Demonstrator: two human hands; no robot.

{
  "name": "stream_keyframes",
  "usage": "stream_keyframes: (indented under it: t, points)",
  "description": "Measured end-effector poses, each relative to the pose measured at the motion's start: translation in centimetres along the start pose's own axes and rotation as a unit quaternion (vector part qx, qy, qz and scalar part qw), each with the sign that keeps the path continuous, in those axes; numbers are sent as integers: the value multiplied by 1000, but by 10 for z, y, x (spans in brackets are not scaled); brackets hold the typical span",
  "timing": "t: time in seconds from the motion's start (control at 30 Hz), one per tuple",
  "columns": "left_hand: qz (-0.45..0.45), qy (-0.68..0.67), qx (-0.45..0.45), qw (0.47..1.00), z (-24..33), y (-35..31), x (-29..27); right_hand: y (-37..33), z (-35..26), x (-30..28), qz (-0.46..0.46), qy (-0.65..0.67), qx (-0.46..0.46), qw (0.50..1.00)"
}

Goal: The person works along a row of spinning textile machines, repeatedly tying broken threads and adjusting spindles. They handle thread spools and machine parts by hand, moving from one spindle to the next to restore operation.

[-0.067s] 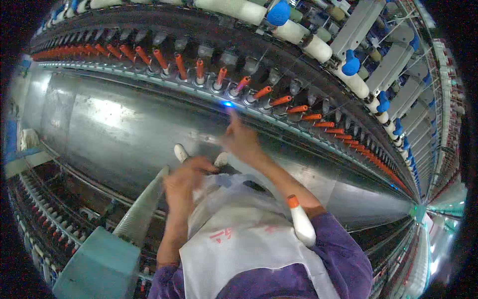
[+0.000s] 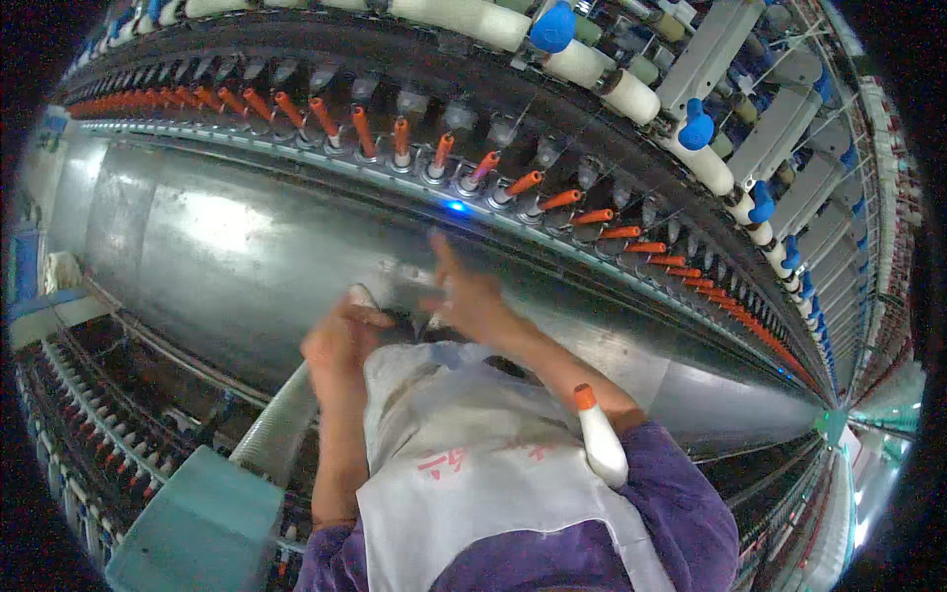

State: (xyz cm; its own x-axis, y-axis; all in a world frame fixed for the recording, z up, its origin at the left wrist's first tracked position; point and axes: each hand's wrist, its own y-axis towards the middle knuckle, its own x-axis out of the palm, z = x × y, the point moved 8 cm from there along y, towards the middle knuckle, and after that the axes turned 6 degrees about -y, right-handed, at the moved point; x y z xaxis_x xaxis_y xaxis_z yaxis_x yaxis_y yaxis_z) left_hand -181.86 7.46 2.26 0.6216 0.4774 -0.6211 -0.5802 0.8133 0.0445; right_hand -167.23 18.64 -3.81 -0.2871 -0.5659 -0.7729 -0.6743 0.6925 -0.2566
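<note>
My right hand (image 2: pixel 472 301) is blurred, in front of the spindle rail, with its index finger stretched toward the rail and its thumb apart. No object shows in it. Lower and to the left, my left hand (image 2: pixel 340 333) has its fingers curled in; whatever they pinch, if anything, is too small to make out. Beyond the right hand, a row of bare orange bobbin tubes (image 2: pixel 401 138) stands on the spindles. A blue light (image 2: pixel 457 207) glows on the rail. A white wound bobbin with an orange tip (image 2: pixel 604 449) lies against my apron beside my right upper arm.
White yarn rolls (image 2: pixel 631 97) and blue knobs (image 2: pixel 695 126) line the machine above the spindles. A metal floor (image 2: pixel 227 232) runs between two machines. At the lower left stand a teal box (image 2: pixel 197 523), a pale ribbed tube (image 2: pixel 281 419) and another spindle row (image 2: pixel 99 424).
My right hand has moved left, its fingertip slightly farther from the rail. My left hand has shifted left and a little up, away from the right hand.
</note>
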Motion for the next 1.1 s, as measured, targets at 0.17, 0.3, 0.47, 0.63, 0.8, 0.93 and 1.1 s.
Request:
stream_keyframes:
  t: [0.17, 0.3, 0.47, 0.63, 0.8, 0.93, 1.1]
  points:
    - [10, -584, -182, 791, -82, 25, 8, -50, -92, 21, 24, 151, -402, 903]
    - [-23, -661, -222, 716, -74, 59, 52, -7, -64, -8, 84, 6, -236, 968]
    - [-223, -520, -131, 814, -47, 129, 93, 27, 9, -48, 233, 353, 13, 906]
    - [-418, -253, -9, 872, -50, 190, 94, 46, -6, -57, 279, 238, 22, 930]
    - [-457, 22, 117, 882, -92, 221, 37, 62, -35, -48, 265, 227, -27, 937]
    - [-419, -117, -35, 900, -159, 180, -18, 70, -87, -23, 225, 110, -141, 958]
    - [-296, -190, -168, 921, -205, 113, -74, 89, -140, -1, 143, 20, -293, 945]
